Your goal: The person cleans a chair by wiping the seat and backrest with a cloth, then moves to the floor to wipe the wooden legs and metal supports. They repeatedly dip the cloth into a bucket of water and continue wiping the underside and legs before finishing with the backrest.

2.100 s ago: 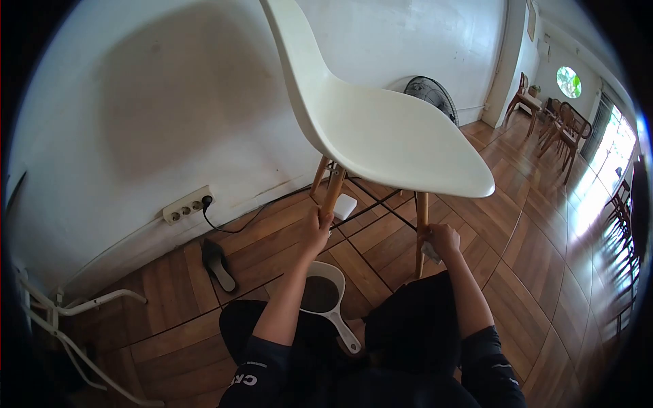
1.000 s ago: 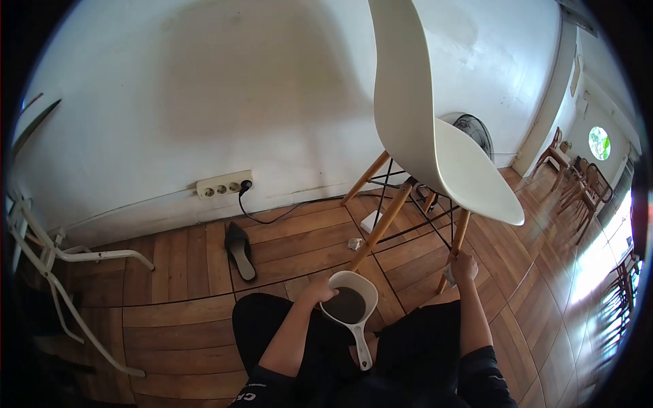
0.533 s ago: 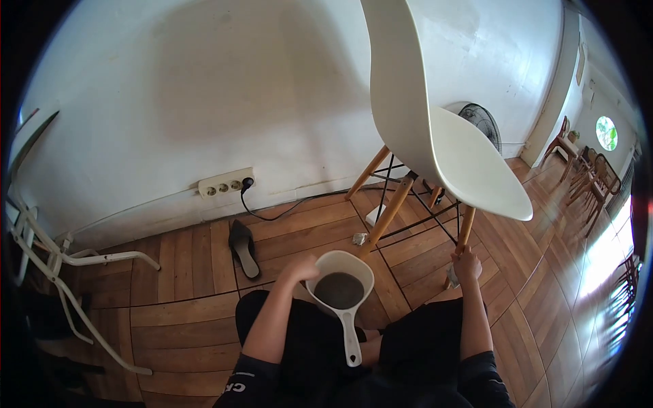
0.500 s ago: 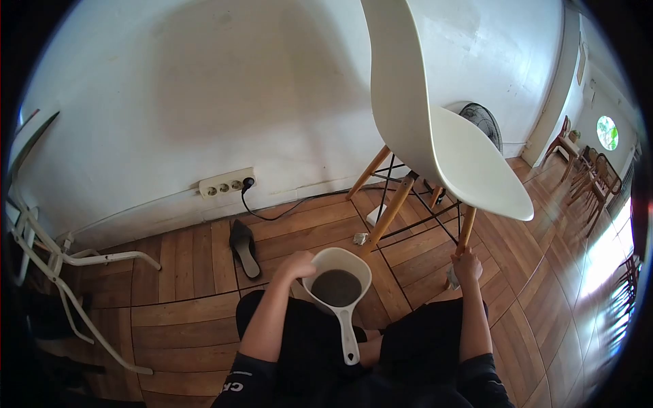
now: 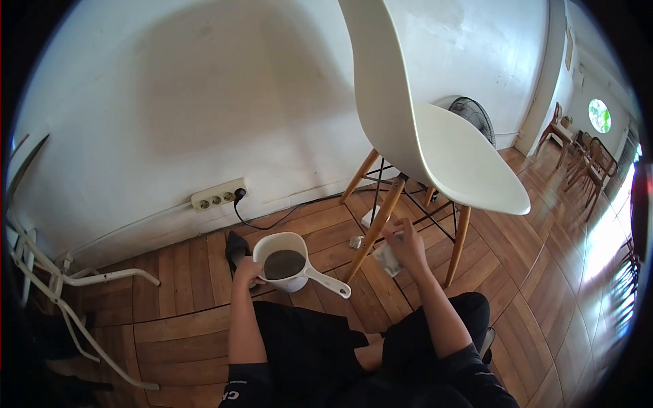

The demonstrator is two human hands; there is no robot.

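A white dipper point(image 5: 317, 275) holding dark, murky liquid is gripped at its left rim by my left hand point(image 5: 249, 270), with its handle pointing to the lower right. My right hand point(image 5: 406, 246) is closed beside the near wooden leg of a white chair point(image 5: 462, 153). A pale, crumpled cloth point(image 5: 388, 260) hangs below its fingers. On the floor left of that leg lies a small crumpled white scrap point(image 5: 356, 242). Behind the leg, a white block point(image 5: 371, 216) is partly hidden.
A dark shoe point(image 5: 236, 249) lies behind the dipper. A socket strip point(image 5: 219, 196) with a black plug is on the wall. White metal legs point(image 5: 102, 279) stand at left, a fan point(image 5: 471, 117) behind the chair, and wooden chairs point(image 5: 598, 168) far right.
The dipper and my left hand have moved left and away from my lap, its handle swinging right. My right hand has left the chair's right leg and moved left with the cloth to the near leg.
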